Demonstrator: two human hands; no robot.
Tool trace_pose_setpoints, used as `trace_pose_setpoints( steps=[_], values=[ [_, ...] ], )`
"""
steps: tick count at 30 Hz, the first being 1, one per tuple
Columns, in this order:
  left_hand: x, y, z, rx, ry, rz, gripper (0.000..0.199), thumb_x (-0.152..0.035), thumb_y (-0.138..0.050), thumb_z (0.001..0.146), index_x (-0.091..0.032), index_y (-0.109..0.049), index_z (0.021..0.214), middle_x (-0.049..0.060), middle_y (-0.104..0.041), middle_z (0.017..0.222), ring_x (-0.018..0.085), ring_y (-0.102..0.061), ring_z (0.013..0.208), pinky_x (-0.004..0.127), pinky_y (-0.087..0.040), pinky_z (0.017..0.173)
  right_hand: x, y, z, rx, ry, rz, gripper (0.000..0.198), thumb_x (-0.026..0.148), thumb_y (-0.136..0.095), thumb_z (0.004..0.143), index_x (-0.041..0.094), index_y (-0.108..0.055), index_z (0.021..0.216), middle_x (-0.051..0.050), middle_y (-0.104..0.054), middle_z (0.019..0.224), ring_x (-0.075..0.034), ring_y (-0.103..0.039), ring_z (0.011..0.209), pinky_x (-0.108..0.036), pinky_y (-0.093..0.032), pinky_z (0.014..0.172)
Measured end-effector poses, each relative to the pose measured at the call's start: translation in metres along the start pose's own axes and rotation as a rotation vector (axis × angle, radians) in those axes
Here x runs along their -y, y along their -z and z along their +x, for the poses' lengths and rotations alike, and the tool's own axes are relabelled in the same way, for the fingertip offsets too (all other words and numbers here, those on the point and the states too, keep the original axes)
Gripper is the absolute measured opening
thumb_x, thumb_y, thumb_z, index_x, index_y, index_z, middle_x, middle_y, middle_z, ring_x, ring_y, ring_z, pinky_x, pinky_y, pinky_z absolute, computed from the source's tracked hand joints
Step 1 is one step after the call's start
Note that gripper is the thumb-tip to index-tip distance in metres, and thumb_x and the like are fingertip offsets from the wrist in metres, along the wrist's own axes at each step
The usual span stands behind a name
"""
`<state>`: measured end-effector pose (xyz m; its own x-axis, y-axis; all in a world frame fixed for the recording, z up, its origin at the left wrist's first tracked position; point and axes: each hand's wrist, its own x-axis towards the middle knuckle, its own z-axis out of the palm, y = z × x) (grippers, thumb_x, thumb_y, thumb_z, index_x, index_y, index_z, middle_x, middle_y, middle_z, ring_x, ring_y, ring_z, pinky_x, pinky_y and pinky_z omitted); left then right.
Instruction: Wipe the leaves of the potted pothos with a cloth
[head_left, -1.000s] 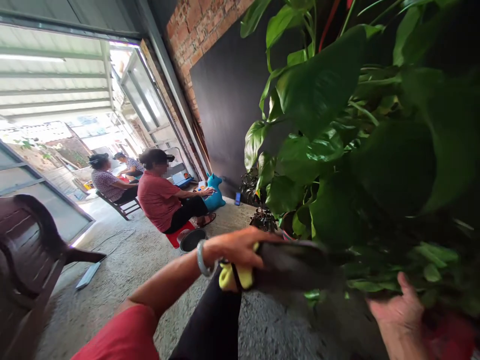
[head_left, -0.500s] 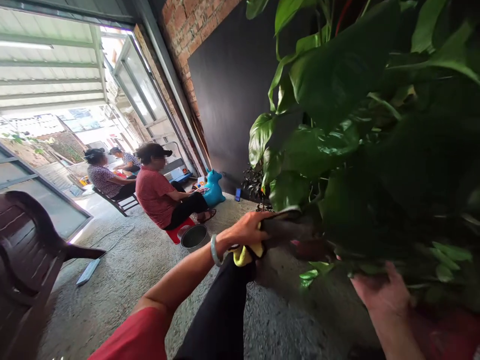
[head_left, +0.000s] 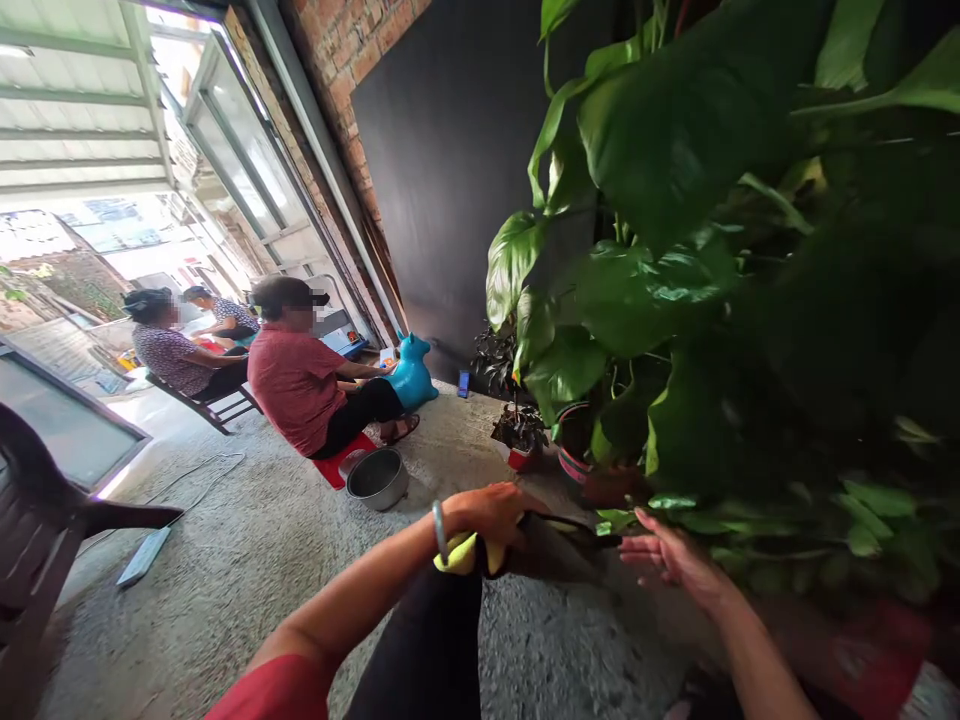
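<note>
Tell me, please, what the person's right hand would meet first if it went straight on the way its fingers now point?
Probably the dark cloth held in the left hand: the right hand points leftward at it, fingers open, a small gap away. Depth is unclear.

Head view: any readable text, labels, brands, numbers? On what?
None readable.
Phone propped at the dark wall: screen too small to read.
Boxes behind the seated person: blurred.
Yellow cloth under the left hand: no print visible.
</note>
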<state>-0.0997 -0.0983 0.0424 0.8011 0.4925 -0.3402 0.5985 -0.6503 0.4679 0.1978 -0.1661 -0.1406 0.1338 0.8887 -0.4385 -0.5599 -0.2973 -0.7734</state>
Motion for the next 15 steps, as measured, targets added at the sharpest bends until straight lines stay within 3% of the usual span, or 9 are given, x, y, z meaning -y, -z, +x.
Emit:
trace_pose_setpoints(
  steps=[2, 4, 7, 8, 9, 11, 13, 15],
  values=[
    [-0.003, 0.015, -0.018, -0.082, -0.048, -0.056, 0.058, -0.022, -0.074, 0.074, -0.026, -0.07, 0.132, 0.004, -0.078, 0.117, 0.026, -0.072, 0.108, 0.034, -0.055, 0.097, 0.004, -0.003, -0.005, 0.007, -0.14, -0.177, 0.042, 0.048, -0.081, 0.071, 0.021, -0.07, 0.102, -0.013, -0.078, 0.089, -0.028, -0.076, 0.074, -0.037, -0.057, 0.054],
    [-0.013, 0.032, -0.014, -0.255, -0.095, -0.055, 0.062, -0.023, -0.071, 0.077, -0.021, -0.066, 0.139, 0.008, -0.074, 0.129, 0.027, -0.07, 0.117, 0.034, -0.053, 0.103, 0.007, -0.006, -0.009, -0.01, -0.147, -0.28, 0.046, 0.053, -0.079, 0.072, 0.02, -0.068, 0.103, -0.015, -0.078, 0.097, -0.028, -0.076, 0.081, -0.036, -0.058, 0.057],
    [-0.031, 0.04, 0.031, -0.579, -0.098, 0.032, 0.068, -0.024, -0.067, 0.082, -0.019, -0.056, 0.149, 0.012, -0.065, 0.143, 0.028, -0.064, 0.128, 0.036, -0.05, 0.108, 0.005, -0.01, -0.012, -0.043, -0.101, -0.401, 0.048, 0.058, -0.072, 0.076, 0.021, -0.064, 0.106, -0.015, -0.077, 0.104, -0.025, -0.075, 0.089, -0.032, -0.058, 0.064],
    [-0.035, 0.037, 0.05, -0.625, -0.064, 0.074, 0.069, -0.024, -0.065, 0.083, -0.019, -0.053, 0.151, 0.013, -0.065, 0.143, 0.028, -0.064, 0.127, 0.037, -0.051, 0.106, 0.002, -0.01, -0.014, -0.054, -0.116, -0.479, 0.049, 0.06, -0.069, 0.078, 0.022, -0.063, 0.109, -0.014, -0.077, 0.104, -0.024, -0.075, 0.089, -0.03, -0.056, 0.063],
    [-0.038, 0.032, 0.067, -0.612, -0.005, 0.129, 0.068, -0.023, -0.063, 0.084, -0.02, -0.053, 0.151, 0.014, -0.066, 0.139, 0.029, -0.067, 0.123, 0.038, -0.053, 0.103, -0.002, -0.009, -0.015, -0.067, -0.141, -0.567, 0.052, 0.062, -0.067, 0.079, 0.022, -0.063, 0.111, -0.014, -0.077, 0.101, -0.024, -0.074, 0.085, -0.029, -0.054, 0.059],
    [-0.037, 0.016, 0.09, -0.448, 0.12, 0.234, 0.065, -0.02, -0.064, 0.081, -0.023, -0.059, 0.146, 0.014, -0.072, 0.127, 0.033, -0.07, 0.115, 0.042, -0.056, 0.098, -0.011, -0.007, -0.018, -0.083, -0.199, -0.712, 0.055, 0.064, -0.067, 0.076, 0.02, -0.064, 0.11, -0.013, -0.075, 0.087, -0.023, -0.072, 0.072, -0.026, -0.047, 0.051],
    [-0.029, -0.002, 0.092, -0.302, 0.188, 0.266, 0.063, -0.02, -0.065, 0.08, -0.025, -0.062, 0.143, 0.014, -0.074, 0.121, 0.035, -0.071, 0.114, 0.044, -0.056, 0.096, -0.019, -0.006, -0.024, -0.068, -0.244, -0.763, 0.055, 0.061, -0.072, 0.07, 0.017, -0.066, 0.102, -0.012, -0.07, 0.072, -0.023, -0.066, 0.058, -0.026, -0.04, 0.045],
    [-0.018, -0.018, 0.077, -0.25, 0.213, 0.216, 0.065, -0.021, -0.066, 0.079, -0.026, -0.062, 0.143, 0.014, -0.074, 0.121, 0.036, -0.07, 0.117, 0.044, -0.055, 0.099, -0.023, -0.009, -0.032, -0.026, -0.238, -0.736, 0.053, 0.06, -0.074, 0.066, 0.015, -0.068, 0.094, -0.014, -0.069, 0.069, -0.024, -0.065, 0.055, -0.028, -0.042, 0.045]
  ],
)
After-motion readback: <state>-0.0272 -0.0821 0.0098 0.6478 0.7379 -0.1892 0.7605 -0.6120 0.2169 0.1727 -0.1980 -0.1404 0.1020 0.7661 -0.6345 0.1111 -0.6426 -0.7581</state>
